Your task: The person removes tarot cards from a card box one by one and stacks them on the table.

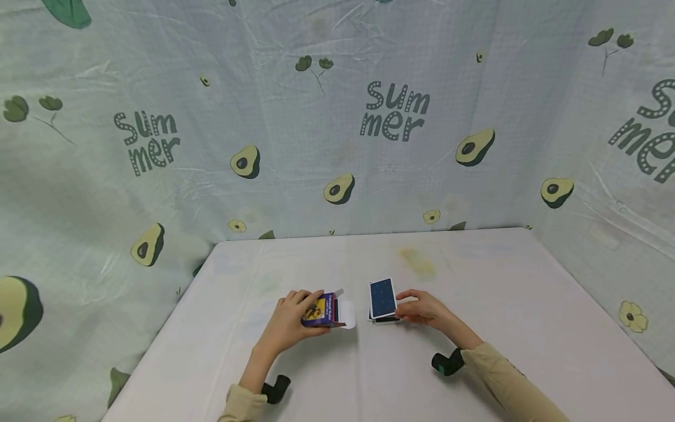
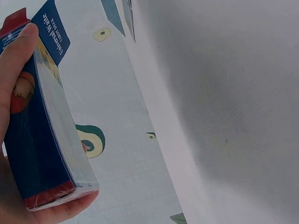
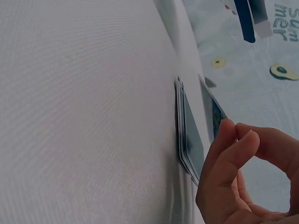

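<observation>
My left hand (image 1: pixel 287 321) grips a purple and blue tarot card box (image 1: pixel 319 312), fingers over the top and thumb along the near side. Its flap hangs out at the right end, and "Universal Waite" is printed on it in the left wrist view. My right hand (image 1: pixel 426 310) pinches one tarot card (image 1: pixel 382 296) at its right edge between thumb and fingertips, its dark blue back upward. Under that card, a thin stack of cards (image 3: pixel 192 130) lies on the table, mostly covered in the head view. The held card tilts apart from the stack in the right wrist view.
A white cloth-covered table (image 1: pixel 327 375) carries the cards. Behind and beside it hangs a pale curtain (image 1: pixel 285 117) printed with avocados and "summer". Black wrist devices (image 1: pixel 448 362) stick out from both forearms. A faint yellowish stain (image 1: pixel 418 262) marks the cloth beyond the cards.
</observation>
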